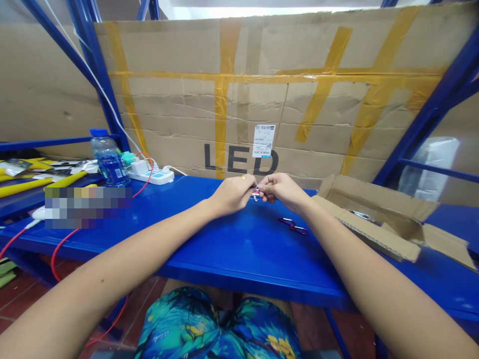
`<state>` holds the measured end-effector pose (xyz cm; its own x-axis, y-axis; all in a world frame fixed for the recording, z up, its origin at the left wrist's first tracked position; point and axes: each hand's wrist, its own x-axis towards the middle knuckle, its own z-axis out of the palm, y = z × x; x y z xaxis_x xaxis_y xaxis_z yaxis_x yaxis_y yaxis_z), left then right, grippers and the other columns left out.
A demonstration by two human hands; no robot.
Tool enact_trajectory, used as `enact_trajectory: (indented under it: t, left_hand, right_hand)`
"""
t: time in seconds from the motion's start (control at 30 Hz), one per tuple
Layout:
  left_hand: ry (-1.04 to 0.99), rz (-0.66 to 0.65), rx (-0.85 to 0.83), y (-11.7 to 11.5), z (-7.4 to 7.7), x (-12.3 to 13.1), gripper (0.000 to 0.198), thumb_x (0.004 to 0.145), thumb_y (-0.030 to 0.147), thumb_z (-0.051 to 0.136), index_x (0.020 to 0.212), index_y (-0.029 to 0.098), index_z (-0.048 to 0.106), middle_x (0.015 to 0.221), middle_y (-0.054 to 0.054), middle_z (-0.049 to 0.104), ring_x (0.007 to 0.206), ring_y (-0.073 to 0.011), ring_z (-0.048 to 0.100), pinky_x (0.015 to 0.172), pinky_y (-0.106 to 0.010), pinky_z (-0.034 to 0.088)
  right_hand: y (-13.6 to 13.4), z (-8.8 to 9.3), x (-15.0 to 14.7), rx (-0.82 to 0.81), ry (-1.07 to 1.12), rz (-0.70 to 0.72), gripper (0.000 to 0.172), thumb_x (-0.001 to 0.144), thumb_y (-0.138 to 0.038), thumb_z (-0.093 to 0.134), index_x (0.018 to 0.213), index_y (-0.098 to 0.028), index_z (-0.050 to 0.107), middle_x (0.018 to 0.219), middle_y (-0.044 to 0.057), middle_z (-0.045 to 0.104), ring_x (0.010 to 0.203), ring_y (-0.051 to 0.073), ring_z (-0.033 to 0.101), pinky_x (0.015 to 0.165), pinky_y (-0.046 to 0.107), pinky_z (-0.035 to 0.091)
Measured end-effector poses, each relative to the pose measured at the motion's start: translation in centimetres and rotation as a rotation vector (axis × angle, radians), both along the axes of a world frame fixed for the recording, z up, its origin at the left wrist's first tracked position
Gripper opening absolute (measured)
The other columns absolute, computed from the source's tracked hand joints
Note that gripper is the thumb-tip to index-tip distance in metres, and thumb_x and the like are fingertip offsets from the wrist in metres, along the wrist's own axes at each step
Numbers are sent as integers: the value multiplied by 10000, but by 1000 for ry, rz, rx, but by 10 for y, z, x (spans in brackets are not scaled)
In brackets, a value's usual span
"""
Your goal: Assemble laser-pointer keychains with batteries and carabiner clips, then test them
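Observation:
My left hand point(232, 194) and my right hand point(282, 192) meet above the blue metal shelf point(232, 254), fingertips pinching a small metal clip point(255, 192) with a bit of red on it. The fingers hide most of the clip, so its exact shape is hard to tell. Just beyond my right wrist, a pair of small red carabiners point(293, 226) lies linked on the shelf, apart from both hands.
An open cardboard box point(374, 214) with metal pieces inside sits to the right. A power strip point(151, 174), water bottle point(108, 159), red cable point(63, 254) and yellow-handled items point(26, 182) lie left. A taped cardboard sheet point(239, 99) and blue rack uprights stand behind.

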<state>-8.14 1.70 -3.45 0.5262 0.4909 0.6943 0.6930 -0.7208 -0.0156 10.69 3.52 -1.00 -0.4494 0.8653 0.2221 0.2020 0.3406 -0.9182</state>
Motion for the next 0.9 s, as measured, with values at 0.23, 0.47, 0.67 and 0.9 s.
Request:
enact_trajectory:
  t: [0.23, 0.47, 0.67, 0.9]
  left_hand:
    - [-133, -142, -41, -3, 2, 1, 99, 920, 158, 476, 970, 185, 557, 928, -55, 636, 862, -168, 604, 760, -289, 468]
    - [-151, -47, -68, 3, 2, 2, 169, 948, 201, 407, 941, 148, 568, 989, -104, 571, 926, -193, 574, 875, -356, 479]
    - [-25, 51, -229, 4, 3, 1, 252, 981, 249, 358, 894, 159, 576, 862, -84, 637, 816, -208, 605, 758, -362, 486]
    - [-14, -1, -281, 1, 3, -2, 219, 978, 263, 404, 945, 156, 593, 937, -93, 692, 873, -214, 649, 763, -341, 485]
  right_hand:
    - [2, -1, 0, 26, 17, 11, 191, 748, -239, 703, 614, -137, 613, 504, 38, 610, 434, 93, 492, 401, 210, 347]
    - [2, -1, -2, 118, -7, -22, 129, 765, -164, 672, 665, -143, 593, 562, 35, 645, 425, 91, 513, 390, 207, 354]
    - [2, -2, -4, 128, -74, -64, 141, 788, -114, 629, 653, -142, 601, 548, 22, 643, 418, 88, 524, 376, 195, 371]
    - [6, -6, -4, 87, -69, -31, 124, 774, -123, 668, 662, -138, 616, 574, 34, 658, 445, 101, 560, 380, 199, 392]
